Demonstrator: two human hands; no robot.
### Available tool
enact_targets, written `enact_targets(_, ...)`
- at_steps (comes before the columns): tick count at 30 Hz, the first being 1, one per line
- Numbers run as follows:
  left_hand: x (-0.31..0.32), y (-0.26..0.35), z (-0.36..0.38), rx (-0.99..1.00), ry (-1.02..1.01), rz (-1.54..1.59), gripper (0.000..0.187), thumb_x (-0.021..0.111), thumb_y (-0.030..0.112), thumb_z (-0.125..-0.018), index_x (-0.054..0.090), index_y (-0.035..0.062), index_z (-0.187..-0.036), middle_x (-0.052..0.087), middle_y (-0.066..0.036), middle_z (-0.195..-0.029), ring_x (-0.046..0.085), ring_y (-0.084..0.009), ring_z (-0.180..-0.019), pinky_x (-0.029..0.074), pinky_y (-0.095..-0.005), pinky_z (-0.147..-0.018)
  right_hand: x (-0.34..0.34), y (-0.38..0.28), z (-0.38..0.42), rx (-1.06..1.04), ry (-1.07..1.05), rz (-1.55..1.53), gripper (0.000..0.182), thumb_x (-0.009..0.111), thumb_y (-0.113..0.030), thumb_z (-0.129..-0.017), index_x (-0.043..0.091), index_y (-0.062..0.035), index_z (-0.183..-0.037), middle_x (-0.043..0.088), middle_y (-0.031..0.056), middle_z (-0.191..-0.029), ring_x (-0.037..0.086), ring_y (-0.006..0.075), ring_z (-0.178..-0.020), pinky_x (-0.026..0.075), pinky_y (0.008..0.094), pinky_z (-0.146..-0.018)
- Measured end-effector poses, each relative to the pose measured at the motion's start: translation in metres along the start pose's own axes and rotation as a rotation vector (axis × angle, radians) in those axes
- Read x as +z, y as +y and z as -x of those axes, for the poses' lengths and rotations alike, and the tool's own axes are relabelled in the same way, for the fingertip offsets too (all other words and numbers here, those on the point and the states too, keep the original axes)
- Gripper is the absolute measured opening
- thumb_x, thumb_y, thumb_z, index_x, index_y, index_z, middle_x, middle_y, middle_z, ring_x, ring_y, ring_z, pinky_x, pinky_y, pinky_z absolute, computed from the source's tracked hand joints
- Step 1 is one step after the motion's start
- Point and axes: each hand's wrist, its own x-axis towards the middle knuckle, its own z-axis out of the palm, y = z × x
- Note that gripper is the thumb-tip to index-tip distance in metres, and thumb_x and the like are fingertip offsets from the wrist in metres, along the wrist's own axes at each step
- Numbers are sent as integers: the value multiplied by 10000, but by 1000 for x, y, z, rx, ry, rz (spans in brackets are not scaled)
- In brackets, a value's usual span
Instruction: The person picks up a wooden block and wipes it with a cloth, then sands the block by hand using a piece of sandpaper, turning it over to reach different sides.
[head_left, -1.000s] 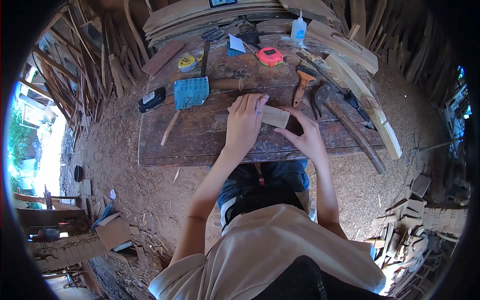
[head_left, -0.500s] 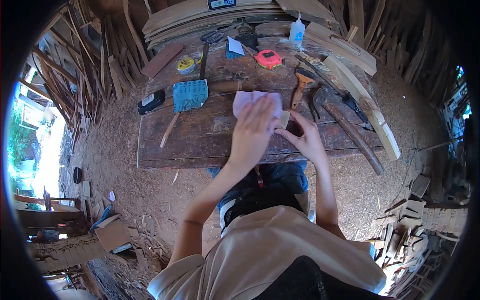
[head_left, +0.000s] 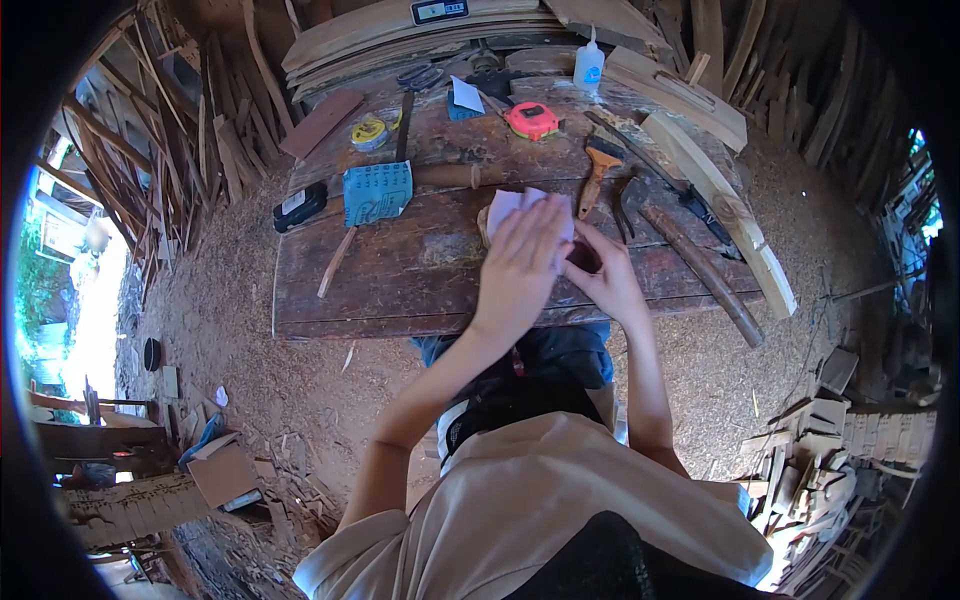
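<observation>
My left hand [head_left: 520, 250] lies flat over a pale pink sheet of sandpaper [head_left: 508, 200], fingers together, pressing it down on a small piece of wood [head_left: 484, 226]. Just the left edge of that wood shows; the sheet and my fingers cover most of it. At its right end my right hand [head_left: 608, 275] grips the piece between thumb and forefinger, close against my left fingertips. Both hands are near the front of the workbench [head_left: 400, 290].
Blue sandpaper [head_left: 378, 193] lies left, by a wooden handle [head_left: 445, 176]. Right are a brush [head_left: 598, 175], a hammer [head_left: 700, 262] and a long wood strip [head_left: 725, 200]. Farther back are a pink tape measure [head_left: 533, 120], yellow tape roll [head_left: 369, 133] and glue bottle [head_left: 589, 66].
My left hand and the pink sandpaper have slid right across the wood, toward my right hand. The left edge of the wood now shows. My right hand has stayed nearly in place.
</observation>
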Motion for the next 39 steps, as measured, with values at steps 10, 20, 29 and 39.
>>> enact_targets(10,14,22,-5,-51,78,38,426,620,141,-929,563,-15,-1322,603,-164,-1345,569,-305,-1261,397,-450,-1101,-5,-3,0,6,-40,28,537,749,-63,-801,572,48,-1295,662,258,-1192,688,334,-1084,533,377,-882)
enact_targets(20,-13,-27,-3,-115,59,10,349,592,118,-945,595,-16,-1268,613,-181,-1323,576,-341,-1237,399,-452,-1092,3,-14,-2,8,9,-8,555,825,-195,-812,595,43,-1258,689,232,-1136,696,333,-1062,537,373,-875)
enact_targets(29,12,8,-9,71,25,98,410,665,179,-897,599,-1,-1259,616,-143,-1342,570,-280,-1273,416,-429,-1085,-9,-13,1,75,-44,-35,499,732,-37,-815,565,72,-1272,695,197,-1115,707,245,-1007,540,338,-869)
enact_targets(39,-10,-11,-2,-25,16,45,483,610,160,-932,534,9,-1384,497,-160,-1474,473,-318,-1364,340,-479,-1141,-5,-9,2,208,22,-567,308,705,-20,-914,601,59,-1193,698,95,-1105,658,100,-978,535,244,-844)
